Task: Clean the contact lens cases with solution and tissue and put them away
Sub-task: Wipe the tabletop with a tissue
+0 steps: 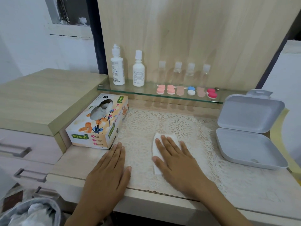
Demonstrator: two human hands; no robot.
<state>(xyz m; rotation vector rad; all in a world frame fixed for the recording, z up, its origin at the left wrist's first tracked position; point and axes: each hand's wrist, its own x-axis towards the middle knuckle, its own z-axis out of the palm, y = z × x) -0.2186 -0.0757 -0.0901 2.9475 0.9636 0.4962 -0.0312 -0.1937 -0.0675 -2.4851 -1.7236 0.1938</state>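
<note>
My right hand (175, 158) lies flat with straight fingers on a folded white tissue (156, 150) spread on the lace mat. My left hand (109, 170) rests flat and empty on the mat, just in front of the tissue box (97, 123). Several contact lens cases sit in a row on the glass shelf (130, 92): pale pink ones (165, 89), a blue and white one (191, 90), and a red one (212, 93). Two white solution bottles (118, 66) (138, 69) stand at the shelf's left end.
Several small clear bottles (184, 70) stand behind the cases. An open grey hinged box (249, 144) lies at the right of the mat. Drawers with handles (16, 150) are at the left, and a lined bin (32, 211) sits low at the left.
</note>
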